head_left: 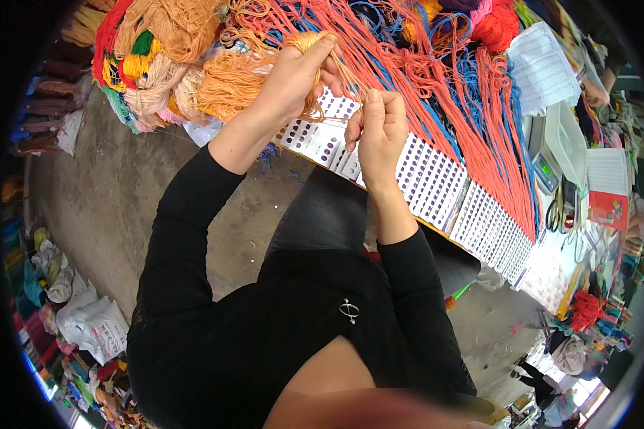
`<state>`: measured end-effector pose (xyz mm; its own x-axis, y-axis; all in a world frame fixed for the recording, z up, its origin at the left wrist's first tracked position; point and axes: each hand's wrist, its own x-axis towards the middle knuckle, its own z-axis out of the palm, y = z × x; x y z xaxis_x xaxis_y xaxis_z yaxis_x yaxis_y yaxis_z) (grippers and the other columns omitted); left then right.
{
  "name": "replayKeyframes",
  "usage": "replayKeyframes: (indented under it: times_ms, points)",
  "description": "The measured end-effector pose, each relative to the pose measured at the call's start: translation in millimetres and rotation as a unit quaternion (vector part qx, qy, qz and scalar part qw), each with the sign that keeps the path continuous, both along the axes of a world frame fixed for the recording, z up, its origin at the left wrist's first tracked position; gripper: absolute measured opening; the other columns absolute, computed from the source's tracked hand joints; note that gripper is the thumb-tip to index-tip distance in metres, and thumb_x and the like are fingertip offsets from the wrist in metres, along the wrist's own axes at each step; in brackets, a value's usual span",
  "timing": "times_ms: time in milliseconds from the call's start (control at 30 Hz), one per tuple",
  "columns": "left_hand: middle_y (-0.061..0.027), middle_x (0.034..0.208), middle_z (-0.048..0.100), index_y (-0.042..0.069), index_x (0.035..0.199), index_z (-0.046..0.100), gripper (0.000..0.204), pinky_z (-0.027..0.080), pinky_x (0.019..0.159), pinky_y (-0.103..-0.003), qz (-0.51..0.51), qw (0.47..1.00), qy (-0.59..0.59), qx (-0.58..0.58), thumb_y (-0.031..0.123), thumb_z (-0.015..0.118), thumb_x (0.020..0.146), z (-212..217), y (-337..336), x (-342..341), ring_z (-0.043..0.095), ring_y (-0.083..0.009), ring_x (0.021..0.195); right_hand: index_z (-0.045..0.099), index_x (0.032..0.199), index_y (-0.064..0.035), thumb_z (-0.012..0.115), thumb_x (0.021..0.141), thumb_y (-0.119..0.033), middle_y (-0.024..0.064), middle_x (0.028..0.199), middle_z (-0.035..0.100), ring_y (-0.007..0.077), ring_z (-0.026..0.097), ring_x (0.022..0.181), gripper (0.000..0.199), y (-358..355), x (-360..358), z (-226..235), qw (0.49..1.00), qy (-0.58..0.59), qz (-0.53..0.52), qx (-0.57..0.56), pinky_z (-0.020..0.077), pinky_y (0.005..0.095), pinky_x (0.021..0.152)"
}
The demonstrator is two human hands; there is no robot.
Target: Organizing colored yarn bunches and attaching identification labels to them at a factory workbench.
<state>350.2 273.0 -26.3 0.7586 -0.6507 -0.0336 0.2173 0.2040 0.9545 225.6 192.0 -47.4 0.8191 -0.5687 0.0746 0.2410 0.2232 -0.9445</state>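
Observation:
My left hand [291,80] is closed round a loose hank of light orange thread [309,41], raised above the table's near edge. From that hank, strands run across to my right hand [383,134], whose thumb and fingers pinch them. Just below both hands lies a row of white cards with dark holes [431,179]. Long coral threads [447,107] stretch from the far side down to these cards, with blue threads [514,107] among them. A heap of orange thread [230,87] rests beside my left wrist.
Piled hanks of peach thread [168,30] and other colours cover the table's left end. To the right are a printed sheet [544,68], a scale with a pale tray [565,143] and scissors [555,213]. A white bag [96,329] sits at the lower left.

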Motion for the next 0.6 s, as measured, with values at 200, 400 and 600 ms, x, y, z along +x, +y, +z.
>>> replayKeyframes:
  times_ms: [200,400,600]
  points:
    - [-0.0066,0.065,0.056,0.003,0.087,0.053,0.027,0.032,0.034,-0.017,-0.004,1.0,0.002,0.003,0.027,0.044,0.095,2,1,-1,0.059,-0.0121,0.048,0.043,0.088,-0.0041,0.041,0.097,-0.02,0.0023,0.049,0.046,0.0055,0.038,0.037,0.018,0,-1,-4,0.999,0.003,-0.014,-0.042,0.0299,0.0184,0.035]
    - [-0.0095,0.072,0.063,0.003,0.089,0.055,0.027,0.032,0.036,-0.016,-0.019,0.997,0.047,-0.051,0.026,0.043,0.095,8,-1,4,0.052,-0.0081,0.046,0.056,0.089,0.0006,0.052,0.092,-0.015,0.0002,0.053,0.05,0.0057,0.043,0.043,0.017,-1,-3,-1,0.999,0.036,0.02,-0.017,0.033,0.0191,0.041]
    - [0.01,0.046,0.028,0.007,0.078,0.063,0.029,0.017,0.037,-0.017,-0.21,0.969,0.11,0.062,0.029,0.051,0.092,-1,41,80,0.026,0.0001,0.041,0.059,0.083,0.0,0.057,0.085,-0.006,0.0076,0.084,0.058,0.0131,0.053,0.074,0.006,-55,-30,-1,0.932,-0.016,-0.128,-0.339,0.0426,0.0253,0.069]
